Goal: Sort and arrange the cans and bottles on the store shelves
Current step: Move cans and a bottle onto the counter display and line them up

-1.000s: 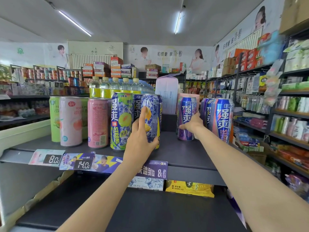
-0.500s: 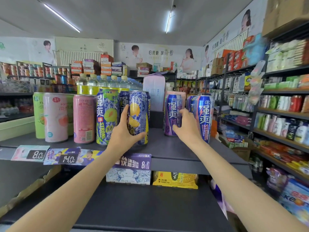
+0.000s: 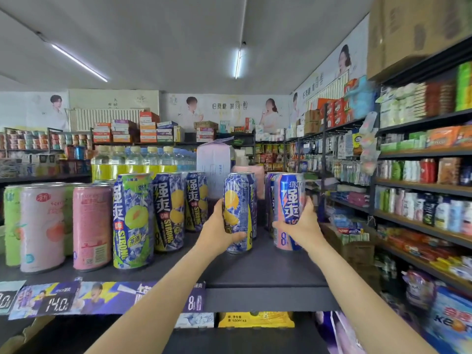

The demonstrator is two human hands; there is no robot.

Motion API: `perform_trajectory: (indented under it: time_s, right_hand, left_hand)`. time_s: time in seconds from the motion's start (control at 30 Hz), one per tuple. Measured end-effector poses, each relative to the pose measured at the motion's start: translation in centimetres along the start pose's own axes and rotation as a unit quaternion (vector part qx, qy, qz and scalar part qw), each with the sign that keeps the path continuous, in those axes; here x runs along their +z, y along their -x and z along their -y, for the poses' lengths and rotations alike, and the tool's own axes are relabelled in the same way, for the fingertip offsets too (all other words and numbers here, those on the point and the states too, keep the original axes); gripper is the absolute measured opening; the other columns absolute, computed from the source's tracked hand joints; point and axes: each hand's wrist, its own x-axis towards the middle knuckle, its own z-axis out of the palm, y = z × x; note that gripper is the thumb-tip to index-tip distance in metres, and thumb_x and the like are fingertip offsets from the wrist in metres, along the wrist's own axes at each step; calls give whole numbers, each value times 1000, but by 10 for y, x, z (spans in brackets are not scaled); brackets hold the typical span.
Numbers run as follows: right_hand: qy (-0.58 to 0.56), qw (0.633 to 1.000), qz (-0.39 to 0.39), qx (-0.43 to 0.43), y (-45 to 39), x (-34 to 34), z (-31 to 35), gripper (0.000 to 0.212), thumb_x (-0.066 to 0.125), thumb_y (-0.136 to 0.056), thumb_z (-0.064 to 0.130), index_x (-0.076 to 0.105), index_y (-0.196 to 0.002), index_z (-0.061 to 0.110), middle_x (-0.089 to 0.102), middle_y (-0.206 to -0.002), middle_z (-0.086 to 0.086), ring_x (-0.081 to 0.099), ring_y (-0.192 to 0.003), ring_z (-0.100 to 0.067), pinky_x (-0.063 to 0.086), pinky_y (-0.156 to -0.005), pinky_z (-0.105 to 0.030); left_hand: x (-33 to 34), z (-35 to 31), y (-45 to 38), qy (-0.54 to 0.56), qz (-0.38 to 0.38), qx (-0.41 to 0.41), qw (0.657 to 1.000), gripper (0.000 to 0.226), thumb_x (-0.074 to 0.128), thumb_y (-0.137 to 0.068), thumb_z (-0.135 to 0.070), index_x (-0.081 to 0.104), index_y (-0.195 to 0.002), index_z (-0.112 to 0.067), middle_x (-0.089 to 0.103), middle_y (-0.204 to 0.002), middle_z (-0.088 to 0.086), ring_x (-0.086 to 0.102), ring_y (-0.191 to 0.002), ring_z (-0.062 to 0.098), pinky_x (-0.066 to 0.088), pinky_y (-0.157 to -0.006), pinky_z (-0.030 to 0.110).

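Note:
Tall drink cans stand on a dark grey shelf (image 3: 268, 274). My left hand (image 3: 217, 226) grips a blue-and-yellow lemon can (image 3: 240, 210) near the shelf's middle. My right hand (image 3: 302, 223) grips a blue-and-pink can (image 3: 290, 198) to its right, in front of more blue cans. To the left stand two lemon cans (image 3: 169, 210), a green-and-blue can (image 3: 132, 221), a pink can (image 3: 92, 226) and a pale peach can (image 3: 42, 226). Whether the held cans touch the shelf is unclear.
Yellow-labelled bottles (image 3: 132, 162) stand behind the cans, beside a white carton (image 3: 214, 162). Price tags (image 3: 58, 300) line the shelf's front edge. A lower shelf holds a yellow pack (image 3: 255, 319). Stocked racks (image 3: 421, 200) run along the right aisle.
My left hand has carried the lemon can rightward, away from the row on the left. My right hand has closed round the blue-and-pink can. The camera has shifted right.

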Motion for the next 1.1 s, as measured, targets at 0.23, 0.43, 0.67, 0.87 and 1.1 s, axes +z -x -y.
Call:
perform_trajectory:
  time_s: [0.23,0.43,0.67,0.87,1.1]
  right_hand:
    - [-103,992,66,39,-2,-2,-2,77,68,-81,3,21,-140,18,51,-120,-3,48,-98,-13,39,-84,-29]
    - [-108,991,71,36,-1,-1,-5,76,69,-80,3,24,-138,18,52,-117,-1,49,-98,-13,40,-82,-29]
    - [-114,990,79,27,-3,-2,-6,71,69,-81,5,26,-135,18,53,-121,0,48,-96,-10,40,-80,-24]
    - [-119,988,93,21,-8,11,-10,76,74,-77,8,25,-134,21,56,-124,-2,55,-104,-14,46,-85,-29]
    - [-122,988,91,13,-10,14,-13,77,74,-77,10,25,-136,19,55,-123,1,54,-106,-14,45,-90,-33]
  left_hand:
    - [14,9,-12,-4,-23,33,999,98,78,-73,-20,14,-147,-19,49,-134,1,48,-121,15,34,-100,25]
    - [18,11,-15,5,-17,31,999,101,80,-69,-23,15,-147,-22,54,-128,1,50,-119,17,39,-103,35]
    - [23,2,-17,34,39,12,999,108,75,-76,-21,-4,-148,-30,50,-130,-6,51,-118,14,37,-106,32]
    - [30,2,-22,70,37,2,997,112,77,-73,-17,-4,-148,-32,50,-134,-1,50,-120,16,38,-106,42]
    - [35,1,-20,61,25,23,998,106,74,-76,-14,-3,-148,-22,47,-137,1,50,-120,16,37,-103,31]
